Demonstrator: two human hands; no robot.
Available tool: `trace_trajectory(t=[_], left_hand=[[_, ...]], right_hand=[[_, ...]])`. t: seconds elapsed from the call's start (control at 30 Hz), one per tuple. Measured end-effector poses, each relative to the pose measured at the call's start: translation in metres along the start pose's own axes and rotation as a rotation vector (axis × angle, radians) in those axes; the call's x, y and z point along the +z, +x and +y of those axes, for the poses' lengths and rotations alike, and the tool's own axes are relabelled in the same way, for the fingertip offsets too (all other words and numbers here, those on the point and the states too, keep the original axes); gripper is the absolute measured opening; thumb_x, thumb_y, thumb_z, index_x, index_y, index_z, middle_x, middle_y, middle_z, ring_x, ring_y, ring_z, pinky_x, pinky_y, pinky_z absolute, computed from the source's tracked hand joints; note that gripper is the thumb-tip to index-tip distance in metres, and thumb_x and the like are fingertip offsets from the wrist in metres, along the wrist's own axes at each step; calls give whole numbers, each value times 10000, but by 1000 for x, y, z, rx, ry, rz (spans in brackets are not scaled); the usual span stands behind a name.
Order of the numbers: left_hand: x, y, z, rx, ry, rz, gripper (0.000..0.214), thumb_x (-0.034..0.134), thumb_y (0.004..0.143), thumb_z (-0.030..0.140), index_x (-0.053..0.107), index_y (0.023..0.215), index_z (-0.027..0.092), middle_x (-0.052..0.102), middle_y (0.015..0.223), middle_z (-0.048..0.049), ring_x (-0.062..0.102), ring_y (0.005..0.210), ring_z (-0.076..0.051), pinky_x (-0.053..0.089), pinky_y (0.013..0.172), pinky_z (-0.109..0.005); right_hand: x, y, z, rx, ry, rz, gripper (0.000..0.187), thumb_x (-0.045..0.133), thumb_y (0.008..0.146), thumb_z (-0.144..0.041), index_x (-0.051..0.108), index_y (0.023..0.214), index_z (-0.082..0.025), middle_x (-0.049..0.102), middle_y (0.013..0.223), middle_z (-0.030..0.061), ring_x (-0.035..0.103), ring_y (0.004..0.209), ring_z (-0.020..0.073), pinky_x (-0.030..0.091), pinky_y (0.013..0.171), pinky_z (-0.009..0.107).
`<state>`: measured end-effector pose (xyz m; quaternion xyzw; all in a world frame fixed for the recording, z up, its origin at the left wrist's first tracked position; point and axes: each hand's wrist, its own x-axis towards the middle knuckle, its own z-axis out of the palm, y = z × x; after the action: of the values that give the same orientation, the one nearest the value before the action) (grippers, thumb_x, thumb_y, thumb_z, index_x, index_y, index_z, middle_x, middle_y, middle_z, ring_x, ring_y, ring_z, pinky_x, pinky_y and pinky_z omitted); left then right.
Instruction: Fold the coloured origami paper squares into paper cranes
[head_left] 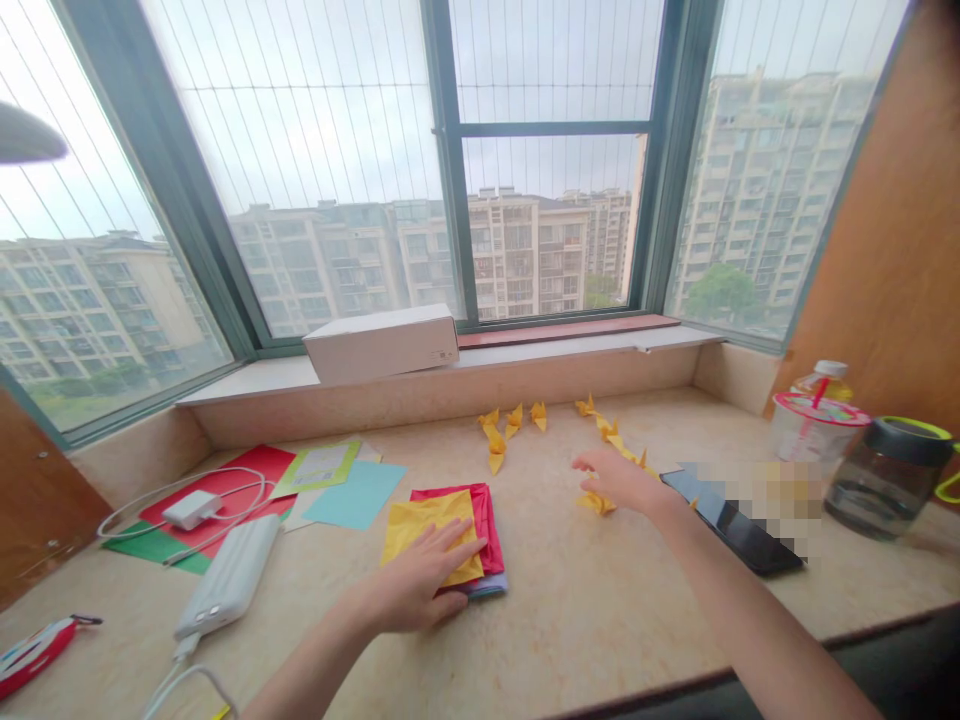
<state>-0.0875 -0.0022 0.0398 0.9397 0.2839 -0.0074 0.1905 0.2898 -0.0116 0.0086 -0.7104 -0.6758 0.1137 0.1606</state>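
Note:
My left hand (424, 565) lies flat with fingers spread on a creased yellow paper square (405, 520). Beneath that square is a stack with creased red paper (491, 540) and pale blue sheets at the bottom. Farther right, my right hand (619, 480) reaches over the stone counter with fingers extended, nothing visible in them. A yellow folded paper crane (596, 504) sits just under it; whether they touch I cannot tell. More yellow paper cranes (609, 430) run in a line past this hand, partly hidden by it. Another group of yellow cranes (495, 448) stands near the back ledge.
Coloured paper sheets (356, 495), a white charger (191, 508) and a power bank (229, 575) with cables lie left. A dark phone or tablet (739, 525), a lidded cup (814, 425) and a water bottle (885, 480) are right. A white box (382, 345) rests on the windowsill.

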Motion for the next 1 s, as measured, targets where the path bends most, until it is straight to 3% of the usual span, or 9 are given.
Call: trace_trajectory(t=[0.13, 0.27, 0.4, 0.53, 0.67, 0.8, 0.9, 1.0], left_hand=[[-14, 10, 10, 37, 27, 49, 581, 569, 882, 393, 436, 1444, 323, 392, 1535, -102, 347, 1414, -347, 305, 1133, -534], [-22, 43, 14, 124, 54, 228, 392, 483, 938, 327, 582, 1314, 277, 534, 1427, -76, 448, 1352, -264, 340, 1130, -436], [-9, 80, 8, 29, -85, 416, 375, 444, 949, 316, 600, 1272, 208, 651, 1254, -107, 593, 1170, -246, 430, 1036, -388], [12, 95, 2, 42, -270, 576, 312, 453, 949, 346, 656, 1123, 185, 680, 1142, -125, 620, 1068, -245, 461, 972, -356], [19, 93, 5, 90, -455, 573, 294, 444, 956, 379, 665, 1001, 190, 698, 990, -95, 643, 880, -227, 502, 828, -323], [18, 90, 9, 127, -558, 522, 285, 514, 927, 420, 661, 918, 176, 693, 937, -75, 627, 864, -211, 486, 793, -296], [22, 91, 7, 84, -614, 530, 275, 569, 895, 430, 670, 897, 174, 695, 923, -69, 622, 849, -206, 476, 787, -298], [29, 93, 3, -13, -826, 559, 315, 626, 849, 451, 670, 957, 158, 710, 925, -79, 642, 847, -212, 481, 770, -298]], right_hand=[[1, 6, -2, 0, -22, -15, 337, 535, 803, -80, 718, 1075, -156, 750, 926, 102, 697, 837, 230, 507, 735, 305], [1, 17, -24, -81, 9, 25, 346, 492, 865, -107, 707, 1129, -176, 749, 971, 97, 697, 893, 218, 504, 809, 303], [15, 23, -65, -392, 205, 160, 348, 520, 889, -116, 657, 1203, -180, 718, 1097, 101, 673, 995, 212, 495, 912, 329], [33, 19, -98, -657, 324, 227, 348, 541, 903, -109, 634, 1222, -211, 696, 1116, 96, 648, 1050, 216, 501, 933, 350], [41, 10, -108, -708, 449, 284, 357, 538, 939, -172, 573, 1288, -237, 687, 1067, 75, 649, 1000, 200, 525, 888, 329], [46, 1, -105, -700, 532, 348, 321, 542, 956, -228, 570, 1275, -255, 685, 1050, 66, 647, 967, 189, 529, 874, 325], [48, -3, -99, -709, 484, 381, 308, 572, 947, -284, 585, 1251, -241, 685, 1080, 86, 640, 1009, 211, 520, 901, 360], [48, -6, -91, -702, 381, 411, 303, 612, 922, -314, 610, 1215, -239, 682, 1122, 102, 624, 1062, 247, 495, 940, 427]])
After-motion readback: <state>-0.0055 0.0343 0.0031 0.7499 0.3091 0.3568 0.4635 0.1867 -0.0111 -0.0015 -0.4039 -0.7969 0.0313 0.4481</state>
